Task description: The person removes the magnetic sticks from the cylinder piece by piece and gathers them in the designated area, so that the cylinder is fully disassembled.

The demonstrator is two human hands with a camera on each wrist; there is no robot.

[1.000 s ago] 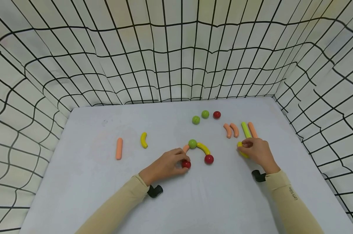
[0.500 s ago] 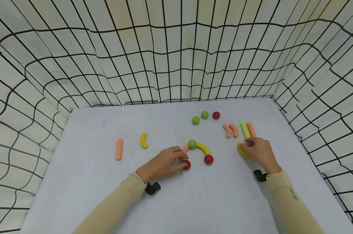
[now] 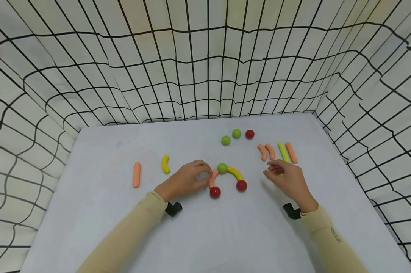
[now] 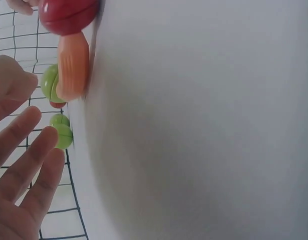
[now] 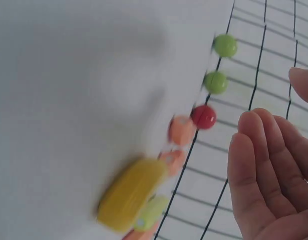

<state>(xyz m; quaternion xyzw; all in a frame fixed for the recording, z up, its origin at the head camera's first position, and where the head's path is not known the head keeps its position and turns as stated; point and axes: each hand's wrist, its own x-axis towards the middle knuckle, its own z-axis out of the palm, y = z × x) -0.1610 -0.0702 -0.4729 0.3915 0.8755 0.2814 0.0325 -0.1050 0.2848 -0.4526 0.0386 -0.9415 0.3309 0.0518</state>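
A small arch lies on the table: a red ball [image 3: 215,192], a curved orange piece [image 3: 213,179], a green ball [image 3: 222,168], a curved yellow piece [image 3: 235,173] and another red ball [image 3: 241,185]. Left of the orange piece is my left hand [image 3: 186,180], its fingers loosely bent in the head view. The left wrist view shows those fingers [image 4: 23,172] spread and holding nothing. My right hand [image 3: 288,180] hovers over another yellow piece [image 5: 131,195], mostly hidden in the head view. Its fingers [image 5: 266,165] are extended and hold nothing.
Two green balls [image 3: 226,140] and a red ball [image 3: 250,134] lie at the back. Two curved orange pieces [image 3: 262,152], a lime stick [image 3: 283,152] and an orange stick [image 3: 291,152] sit right. Leftward are an orange stick [image 3: 136,174] and a yellow piece [image 3: 165,164]. Black-grid walls [image 3: 205,72] surround the table.
My left hand has let go of the arch's left red ball and drawn back left. My right hand has released the yellow piece and shifted left.
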